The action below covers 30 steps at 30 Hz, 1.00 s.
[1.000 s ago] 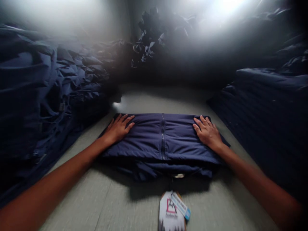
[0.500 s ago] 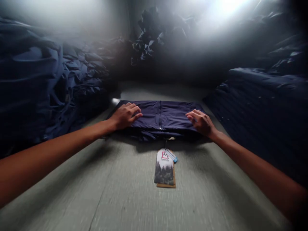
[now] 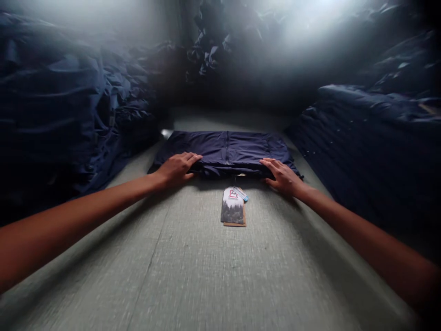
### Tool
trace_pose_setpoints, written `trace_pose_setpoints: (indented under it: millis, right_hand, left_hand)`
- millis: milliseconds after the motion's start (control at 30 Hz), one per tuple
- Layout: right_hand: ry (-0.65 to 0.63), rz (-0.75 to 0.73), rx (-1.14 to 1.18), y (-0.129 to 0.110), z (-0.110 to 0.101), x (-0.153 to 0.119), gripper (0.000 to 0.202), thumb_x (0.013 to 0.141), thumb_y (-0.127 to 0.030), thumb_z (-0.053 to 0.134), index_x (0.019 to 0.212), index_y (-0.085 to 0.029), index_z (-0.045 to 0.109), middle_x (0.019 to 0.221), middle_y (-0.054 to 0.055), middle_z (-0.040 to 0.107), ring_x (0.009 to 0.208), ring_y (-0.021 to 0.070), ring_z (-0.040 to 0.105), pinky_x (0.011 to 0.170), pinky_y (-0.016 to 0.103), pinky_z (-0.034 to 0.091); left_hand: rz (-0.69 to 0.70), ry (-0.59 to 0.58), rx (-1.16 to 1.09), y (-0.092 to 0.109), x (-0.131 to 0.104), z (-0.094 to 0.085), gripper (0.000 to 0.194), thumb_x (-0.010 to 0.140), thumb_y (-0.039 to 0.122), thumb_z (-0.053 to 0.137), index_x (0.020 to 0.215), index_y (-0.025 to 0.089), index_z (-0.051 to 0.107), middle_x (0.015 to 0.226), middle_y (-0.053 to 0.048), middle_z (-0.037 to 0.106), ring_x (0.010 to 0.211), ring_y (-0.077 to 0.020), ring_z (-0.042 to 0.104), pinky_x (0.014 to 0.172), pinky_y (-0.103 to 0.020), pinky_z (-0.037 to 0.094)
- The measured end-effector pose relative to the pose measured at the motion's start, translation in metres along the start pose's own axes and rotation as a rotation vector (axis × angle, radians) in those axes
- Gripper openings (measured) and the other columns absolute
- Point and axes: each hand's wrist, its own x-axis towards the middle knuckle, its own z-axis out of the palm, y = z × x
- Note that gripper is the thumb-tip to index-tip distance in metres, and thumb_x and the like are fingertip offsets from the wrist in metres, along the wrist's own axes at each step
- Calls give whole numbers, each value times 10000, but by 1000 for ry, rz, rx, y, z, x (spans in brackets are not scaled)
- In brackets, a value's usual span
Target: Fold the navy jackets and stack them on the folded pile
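A folded navy zip-up jacket (image 3: 206, 143) lies on the table, its zipper running down the middle. My left hand (image 3: 177, 169) rests on the near left part of the jacket, fingers stretched out on top and thumb low at the front edge. On the near right part lies my right hand (image 3: 280, 175), its fingers extended over the fabric and its thumb spread below the edge. Between the hands, a paper hang tag (image 3: 232, 209) with a forest picture lies on the table. A small blue-and-white tag (image 3: 241, 194) overlaps its top.
The table has a grey-green covering (image 3: 206, 276) with a dark seam on the left. Heaps of dark blue garments (image 3: 65, 115) rise at the left. A tall stack of dark blue garments (image 3: 372, 133) stands at the right. More crumpled fabric (image 3: 210, 57) shows dimly behind.
Both hands have slid from the jacket's top toward its near edge, thumbs now lower at the front. The view has shifted, so the jacket and tags appear higher in the picture.
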Motion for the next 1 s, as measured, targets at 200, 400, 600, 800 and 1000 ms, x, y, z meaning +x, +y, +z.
trace_pose_setpoints:
  millis: [200,400,600,800,1000]
  right_hand:
    - [-22,3,-4,-3,1,6,579,906,-188,565,1482,-198,504,1445,133,587,1330,292,565,1095,457,482]
    - [-40,80,-123,-18,-2,14,567,812,-41,537,1363,-163,594,1327,116,662,1208,270,617,1022,363,488]
    - [-60,196,-171,-28,-21,27,516,847,-48,497,1318,-208,632,1273,103,708,1078,264,689,847,327,516]
    - [-35,218,-166,-35,-70,29,443,931,-145,494,1334,-255,643,1282,77,732,1057,267,707,825,325,498]
    - [-116,138,-15,-59,-169,18,293,993,-320,512,1194,-220,700,993,65,760,834,211,680,708,268,438]
  left_hand:
    - [7,-99,134,2,13,-5,663,808,74,532,1454,222,514,1348,-98,643,1216,-270,627,971,-356,519]
    - [-1,-84,139,7,27,-5,416,880,67,500,1258,184,629,1197,-125,693,1053,-279,696,860,-361,523]
    - [-53,-135,150,5,34,-28,456,811,57,565,1214,257,640,1247,-91,720,982,-271,720,791,-334,509]
    - [-36,-121,171,4,36,-79,488,796,59,551,1220,276,653,1258,-46,734,1031,-262,719,781,-309,513]
    - [69,-249,-43,15,23,-180,476,853,113,532,1295,200,687,1215,-49,756,1032,-207,699,903,-261,512]
